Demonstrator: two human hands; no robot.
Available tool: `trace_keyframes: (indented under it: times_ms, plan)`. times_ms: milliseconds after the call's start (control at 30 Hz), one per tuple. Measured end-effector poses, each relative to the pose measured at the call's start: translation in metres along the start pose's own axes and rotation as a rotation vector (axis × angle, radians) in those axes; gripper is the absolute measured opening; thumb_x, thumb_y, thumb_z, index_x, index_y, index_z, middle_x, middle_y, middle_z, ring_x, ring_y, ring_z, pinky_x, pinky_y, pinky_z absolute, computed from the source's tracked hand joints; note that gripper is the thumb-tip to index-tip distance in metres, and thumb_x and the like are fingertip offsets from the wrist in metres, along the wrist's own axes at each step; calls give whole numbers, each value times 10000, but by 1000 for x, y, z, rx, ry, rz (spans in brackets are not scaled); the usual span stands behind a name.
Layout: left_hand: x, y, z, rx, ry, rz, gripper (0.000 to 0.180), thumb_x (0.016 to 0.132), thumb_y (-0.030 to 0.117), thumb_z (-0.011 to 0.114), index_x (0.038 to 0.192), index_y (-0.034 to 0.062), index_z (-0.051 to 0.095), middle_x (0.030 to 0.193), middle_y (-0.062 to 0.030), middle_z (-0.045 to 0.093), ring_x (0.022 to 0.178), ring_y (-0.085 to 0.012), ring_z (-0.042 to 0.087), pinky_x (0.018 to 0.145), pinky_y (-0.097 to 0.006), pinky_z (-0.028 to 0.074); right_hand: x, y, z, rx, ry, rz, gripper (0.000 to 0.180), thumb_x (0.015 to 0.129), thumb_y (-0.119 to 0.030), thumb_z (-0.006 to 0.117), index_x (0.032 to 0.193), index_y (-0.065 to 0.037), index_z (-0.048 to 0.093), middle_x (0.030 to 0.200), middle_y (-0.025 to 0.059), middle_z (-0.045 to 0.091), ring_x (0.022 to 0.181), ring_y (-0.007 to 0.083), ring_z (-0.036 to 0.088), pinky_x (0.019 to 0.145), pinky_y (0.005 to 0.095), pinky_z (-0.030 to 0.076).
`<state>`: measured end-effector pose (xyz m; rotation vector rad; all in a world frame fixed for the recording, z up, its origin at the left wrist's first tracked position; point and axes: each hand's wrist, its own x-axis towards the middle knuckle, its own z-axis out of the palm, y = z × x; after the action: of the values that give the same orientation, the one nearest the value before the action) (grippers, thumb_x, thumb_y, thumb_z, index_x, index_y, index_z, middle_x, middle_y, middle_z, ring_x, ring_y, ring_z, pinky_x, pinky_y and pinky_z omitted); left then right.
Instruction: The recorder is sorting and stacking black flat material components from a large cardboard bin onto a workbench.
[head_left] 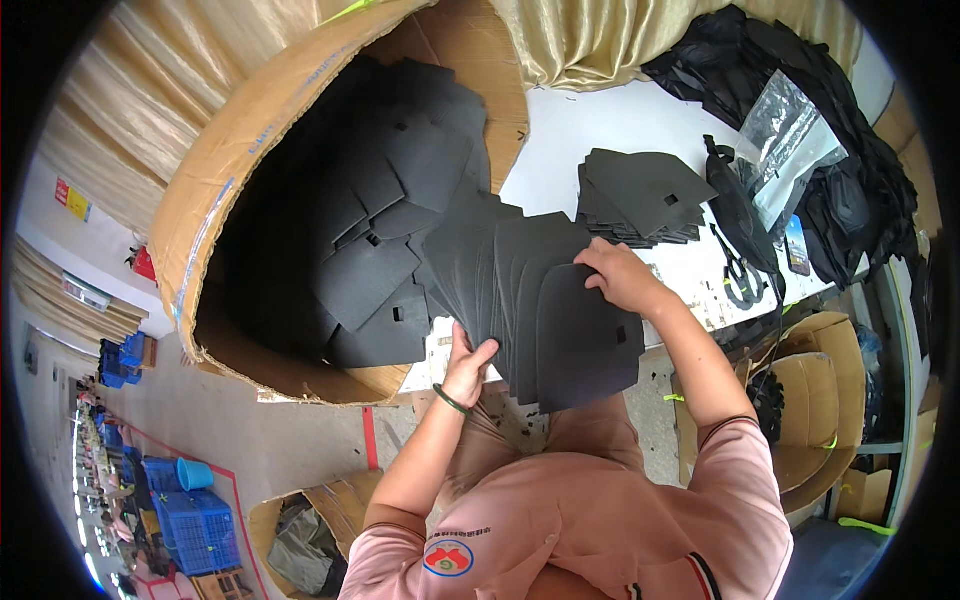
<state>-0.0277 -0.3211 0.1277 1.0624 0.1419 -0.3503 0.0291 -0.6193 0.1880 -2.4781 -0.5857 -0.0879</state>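
Foam sheets (545, 315): dark grey, fanned out above the lap so each edge shows
Left hand (468, 368): pinches the fan's lower edge
Right hand (618, 275): fingers closed on the front sheet's top
Cardboard box (250, 150): tipped toward the person, more sheets within reach
Stack (640, 200): lies on white table (590, 120)

Gold curtain fabric (640, 35) is hanging across the top of the view, draping behind a white table (600, 130) that is running off to the right. Grey concrete floor (270, 440) is spreading out below left, with red line markings crossing it, and blue plastic crates (195, 520) are sitting stacked beside brown cardboard boxes (820, 420).
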Motion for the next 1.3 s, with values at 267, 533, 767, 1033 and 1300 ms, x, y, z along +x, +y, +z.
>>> trace_keyframes:
  times_ms: [267, 533, 767, 1033, 1300]
  plan:
    - [10, 41, 49, 333, 118, 81, 1099, 653, 145, 859, 1393, -95, 83, 1405, -268, 284, 1311, -292, 328, 1093, -365, 285, -18, 21, 73, 337, 531, 211, 411, 895, -160, 583, 1264, -30, 459, 1313, 229, 439, 1227, 380, 417, 1061, 403, 313]
    - [-6, 144, 111, 1053, -354, 430, 1052, 629, 205, 881, 1377, -53, 189, 1303, -208, 477, 1217, -270, 474, 1057, -351, 342, -14, -28, 89, 666, 915, 407, 369, 986, -222, 414, 1285, -8, 448, 1274, 164, 475, 1196, 293, 433, 1038, 370, 320]
    - [38, 202, 137, 1581, -533, 98, 1181, 636, 466, 836, 1374, -171, 169, 1334, -310, 438, 1255, -317, 455, 1067, -339, 339, 13, -49, 100, 635, 1025, 580, 400, 958, -265, 472, 1255, 1, 450, 1244, 188, 481, 1161, 329, 446, 1029, 388, 323]
    - [72, 189, 123, 1376, -370, 63, 1259, 596, 531, 831, 1397, -152, 140, 1371, -315, 385, 1290, -331, 413, 1084, -328, 320, 21, -31, 132, 588, 1072, 613, 386, 936, -252, 524, 1218, 8, 480, 1225, 204, 494, 1147, 357, 458, 1005, 418, 349]
    - [63, 164, 194, 2176, -373, 62, 1397, 450, 647, 825, 1387, -145, 158, 1312, -347, 413, 1245, -384, 452, 1035, -362, 391, 43, -37, 144, 717, 1255, 630, 341, 969, -244, 457, 1203, 0, 500, 1196, 187, 509, 1119, 333, 476, 991, 391, 364]
